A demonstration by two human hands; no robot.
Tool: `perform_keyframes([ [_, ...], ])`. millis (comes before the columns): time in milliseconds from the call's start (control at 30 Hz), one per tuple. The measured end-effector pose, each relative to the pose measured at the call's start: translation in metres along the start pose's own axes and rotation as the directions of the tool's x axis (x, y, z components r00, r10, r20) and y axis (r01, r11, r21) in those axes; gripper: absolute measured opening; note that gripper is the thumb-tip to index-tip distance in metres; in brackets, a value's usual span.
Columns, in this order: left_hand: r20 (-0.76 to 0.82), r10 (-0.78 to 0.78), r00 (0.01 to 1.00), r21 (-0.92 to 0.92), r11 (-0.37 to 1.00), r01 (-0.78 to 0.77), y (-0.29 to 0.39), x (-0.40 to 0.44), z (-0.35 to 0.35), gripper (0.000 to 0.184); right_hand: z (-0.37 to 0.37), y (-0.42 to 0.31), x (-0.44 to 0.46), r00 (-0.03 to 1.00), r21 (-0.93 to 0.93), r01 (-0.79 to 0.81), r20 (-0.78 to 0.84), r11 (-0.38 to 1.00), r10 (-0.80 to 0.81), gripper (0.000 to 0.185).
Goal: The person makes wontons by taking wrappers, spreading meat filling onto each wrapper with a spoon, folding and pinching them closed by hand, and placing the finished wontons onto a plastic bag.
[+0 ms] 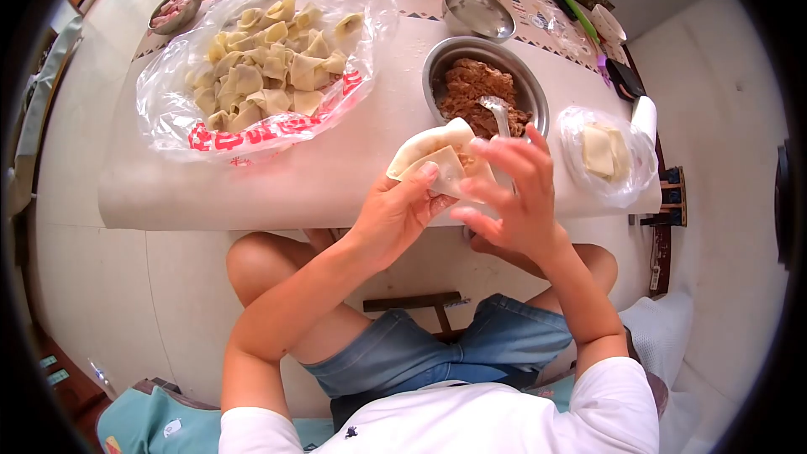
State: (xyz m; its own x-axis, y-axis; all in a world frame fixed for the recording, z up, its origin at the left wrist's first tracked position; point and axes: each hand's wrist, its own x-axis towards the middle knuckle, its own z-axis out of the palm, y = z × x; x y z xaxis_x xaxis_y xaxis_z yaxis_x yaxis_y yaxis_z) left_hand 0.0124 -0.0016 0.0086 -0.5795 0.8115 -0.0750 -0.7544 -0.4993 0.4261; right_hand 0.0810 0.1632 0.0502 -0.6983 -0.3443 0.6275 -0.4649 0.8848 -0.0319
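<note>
My left hand [402, 206] is closed on a wonton wrapper [444, 170], thumb on top, just past the table's near edge. The wrapper looks partly folded, and a bit of brown filling shows at its right side. Behind it stands a curved, pale piece of dough or dish rim [424, 141]; I cannot tell which. Close to the wrapper's right edge is my right hand [517, 193], fingers spread apart and holding nothing visible. Just beyond the hands, a metal bowl [538, 84] contains minced filling [475, 88] with a spoon [498, 109] standing in it.
At the left, an open plastic bag [370, 0] bears many folded wontons [269, 63]. A bag of square wrappers [605, 153] lies at the right. An empty metal dish [479, 13] sits behind the filling bowl, and a small bowl of meat [175, 10] stands far left.
</note>
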Motion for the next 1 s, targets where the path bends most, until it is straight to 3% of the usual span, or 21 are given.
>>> perform_keyframes([
  [133,0.094,-0.003,0.996,-0.066,0.998,0.009,0.003,0.002,0.000,0.046,0.004,0.008,-0.004,0.999,-0.109,0.053,-0.007,0.993,-0.054,0.025],
  [267,0.113,0.089,0.990,0.134,0.986,-0.104,-0.002,0.003,0.005,0.048,-0.002,0.002,0.006,0.968,0.062,-0.241,-0.059,0.968,0.245,0.019],
  [367,0.121,0.166,0.979,0.310,0.930,-0.196,-0.008,0.004,0.003,0.046,0.001,0.001,0.011,0.869,0.309,-0.437,-0.096,0.845,0.485,0.015],
  [467,0.111,0.190,0.975,0.381,0.898,-0.219,-0.009,0.004,-0.001,0.044,0.001,0.000,0.011,0.823,0.427,-0.520,0.019,0.740,0.568,0.014],
  [567,0.098,0.201,0.975,0.397,0.890,-0.224,-0.009,0.005,-0.006,0.044,0.009,-0.005,0.007,0.709,0.661,-0.582,0.128,0.474,0.694,0.014],
  [667,0.102,0.220,0.970,0.413,0.878,-0.243,-0.006,0.004,-0.003,0.044,0.005,-0.010,0.010,0.671,0.699,-0.613,0.215,0.367,0.710,0.013],
  [767,0.079,0.266,0.961,0.412,0.869,-0.275,-0.004,0.004,0.003,0.045,0.004,-0.009,0.007,0.685,0.699,-0.576,0.131,0.422,0.717,0.014],
  [867,0.039,0.330,0.943,0.419,0.852,-0.315,-0.002,0.004,0.005,0.037,-0.004,-0.007,0.005,0.818,0.529,-0.456,-0.067,0.716,0.571,0.018],
  [1000,0.051,0.489,0.871,0.519,0.732,-0.442,-0.009,0.006,0.001,0.025,-0.012,-0.014,0.011,0.894,0.386,-0.331,-0.164,0.861,0.417,0.022],
])
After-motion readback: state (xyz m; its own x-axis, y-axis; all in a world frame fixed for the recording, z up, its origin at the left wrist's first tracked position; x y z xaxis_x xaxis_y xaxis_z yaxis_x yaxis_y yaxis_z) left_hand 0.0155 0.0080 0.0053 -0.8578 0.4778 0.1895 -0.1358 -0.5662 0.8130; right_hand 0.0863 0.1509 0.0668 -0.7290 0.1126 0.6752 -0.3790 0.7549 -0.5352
